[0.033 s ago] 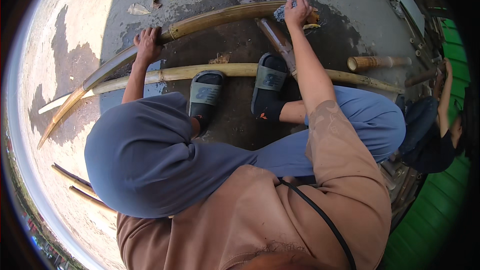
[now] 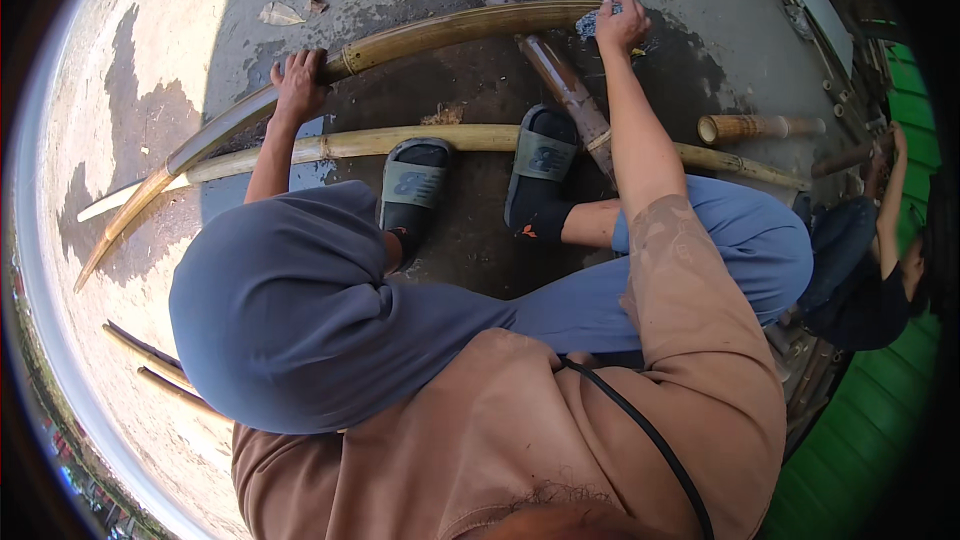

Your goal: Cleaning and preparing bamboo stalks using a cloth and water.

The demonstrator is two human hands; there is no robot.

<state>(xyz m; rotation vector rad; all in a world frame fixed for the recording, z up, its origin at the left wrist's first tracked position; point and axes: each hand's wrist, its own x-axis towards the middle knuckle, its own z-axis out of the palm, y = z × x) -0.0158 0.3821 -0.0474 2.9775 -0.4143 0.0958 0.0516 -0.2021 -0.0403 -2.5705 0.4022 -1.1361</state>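
A long split bamboo pole (image 2: 440, 35) stretches across the wet ground in front of me, from the far left to my right hand. My left hand (image 2: 299, 87) grips it left of its middle, by a node, with the fingers over the far side. My right hand (image 2: 621, 26) is closed on a crumpled blue-and-white speckled rag (image 2: 587, 24) at the pole's right end and covers part of that end. Under the pole, a thicker brown bamboo piece (image 2: 565, 85) lies crosswise. A second, paler bamboo pole (image 2: 380, 142) runs on the ground nearer to me, at my sandals.
My sandalled feet (image 2: 418, 180) stand close behind the near pole. A short bamboo piece (image 2: 760, 127) lies to the right. Farther right, another person's arm (image 2: 890, 195) reaches to a dark pole. More bamboo strips (image 2: 150, 355) lie at the lower left, and a dry leaf (image 2: 281, 14) lies beyond the pole.
My right hand has slid a little to the right with the rag, along the pole's end. My left hand keeps its place on the pole.
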